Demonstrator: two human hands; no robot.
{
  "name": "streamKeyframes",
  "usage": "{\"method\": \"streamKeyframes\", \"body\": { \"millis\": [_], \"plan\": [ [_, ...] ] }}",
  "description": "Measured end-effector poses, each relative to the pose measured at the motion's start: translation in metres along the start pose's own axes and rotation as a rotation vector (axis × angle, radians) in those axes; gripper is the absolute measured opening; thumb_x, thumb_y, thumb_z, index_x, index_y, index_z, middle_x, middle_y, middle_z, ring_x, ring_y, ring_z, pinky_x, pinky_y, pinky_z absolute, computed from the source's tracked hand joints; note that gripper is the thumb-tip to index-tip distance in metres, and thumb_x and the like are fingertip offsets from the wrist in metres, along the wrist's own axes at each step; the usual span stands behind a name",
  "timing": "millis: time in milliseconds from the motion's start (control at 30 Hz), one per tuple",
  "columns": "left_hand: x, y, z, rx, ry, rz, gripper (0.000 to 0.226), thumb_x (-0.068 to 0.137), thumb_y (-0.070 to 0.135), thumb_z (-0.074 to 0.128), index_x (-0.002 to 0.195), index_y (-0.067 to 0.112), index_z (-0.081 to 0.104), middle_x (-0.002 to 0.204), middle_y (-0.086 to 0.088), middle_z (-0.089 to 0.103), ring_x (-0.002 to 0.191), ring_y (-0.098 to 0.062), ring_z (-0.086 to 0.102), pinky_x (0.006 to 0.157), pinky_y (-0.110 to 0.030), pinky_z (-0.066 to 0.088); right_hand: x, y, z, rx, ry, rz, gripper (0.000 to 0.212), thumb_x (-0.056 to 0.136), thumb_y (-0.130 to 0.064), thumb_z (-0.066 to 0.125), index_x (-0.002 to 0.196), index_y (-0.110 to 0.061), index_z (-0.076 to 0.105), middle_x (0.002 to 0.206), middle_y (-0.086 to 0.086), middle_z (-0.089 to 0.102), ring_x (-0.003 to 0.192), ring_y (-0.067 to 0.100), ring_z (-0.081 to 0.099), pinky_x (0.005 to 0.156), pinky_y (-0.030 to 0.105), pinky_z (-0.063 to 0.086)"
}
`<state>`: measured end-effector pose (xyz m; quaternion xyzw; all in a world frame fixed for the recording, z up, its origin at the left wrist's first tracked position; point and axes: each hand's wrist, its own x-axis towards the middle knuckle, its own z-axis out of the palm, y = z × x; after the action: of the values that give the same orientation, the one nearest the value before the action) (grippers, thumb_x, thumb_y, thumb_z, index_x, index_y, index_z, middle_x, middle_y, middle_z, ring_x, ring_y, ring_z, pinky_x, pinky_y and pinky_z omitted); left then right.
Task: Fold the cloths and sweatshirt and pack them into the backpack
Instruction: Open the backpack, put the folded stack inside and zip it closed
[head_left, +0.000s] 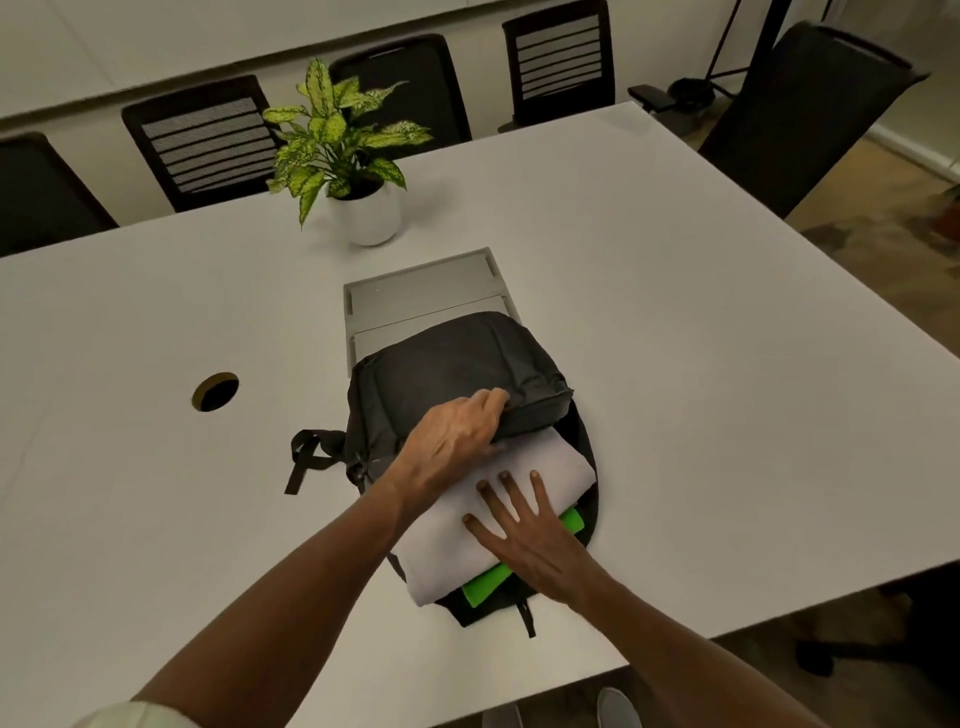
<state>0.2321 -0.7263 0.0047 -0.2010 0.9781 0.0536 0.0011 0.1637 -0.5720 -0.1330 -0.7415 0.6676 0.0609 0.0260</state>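
On the white table (675, 338) the dark backpack (447, 358) lies flat near the six o'clock edge, its mouth gaping toward the person, with the folded grey sweatshirt (467, 525) half inside and a green cloth (488, 579) showing beneath it at five o'clock. This looks like the packing step: the left hand (452, 441) grips the flap's rim, holding it up, while the right hand (530, 540) lies flat with straight fingers on the sweatshirt. Next, I judge, comes a push toward twelve o'clock to seat the stack fully.

Matt dark woven-cloth backpack (457, 364), soft pale-grey folded cloth (498, 499), smooth matt white table (675, 312), glossy white pot (371, 215).
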Motion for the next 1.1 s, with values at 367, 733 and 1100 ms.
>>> {"method": "streamKeyframes", "body": {
  "millis": [367,733,1100],
  "plan": [
    [-0.006,0.01,0.015,-0.097,0.028,0.041,0.058,0.091,-0.006,0.054,0.145,0.008,0.038,0.141,-0.017,0.049,0.129,-0.032,0.049,0.107,-0.043,0.044,0.01,0.01,0.005,0.066,-0.024,-0.047,0.103,0.075,-0.051,0.074,0.155,-0.02,0.017,0.158,0.019,0.023,0.138,0.05,0.031,0.1,0.073,0.032],
    [0.011,-0.015,-0.01,-0.114,0.118,0.044,0.045,0.089,0.006,0.059,0.132,0.016,0.054,0.105,-0.008,0.07,0.088,-0.027,0.067,0.076,-0.04,0.056,0.058,0.008,-0.028,0.113,0.306,0.102,0.052,0.089,-0.029,0.056,0.138,-0.02,0.044,0.136,0.017,0.057,0.12,0.048,0.055,0.092,0.062,0.05],
    [-0.002,-0.002,0.008,-0.155,0.086,0.083,0.041,0.09,0.01,0.058,0.13,0.019,0.056,0.105,-0.005,0.071,0.089,-0.026,0.067,0.074,-0.039,0.055,0.084,0.006,-0.018,0.04,0.07,0.214,0.038,0.086,-0.037,0.06,0.117,-0.017,0.068,0.109,0.008,0.072,0.1,0.027,0.068,0.087,0.039,0.054]
  ]
}}
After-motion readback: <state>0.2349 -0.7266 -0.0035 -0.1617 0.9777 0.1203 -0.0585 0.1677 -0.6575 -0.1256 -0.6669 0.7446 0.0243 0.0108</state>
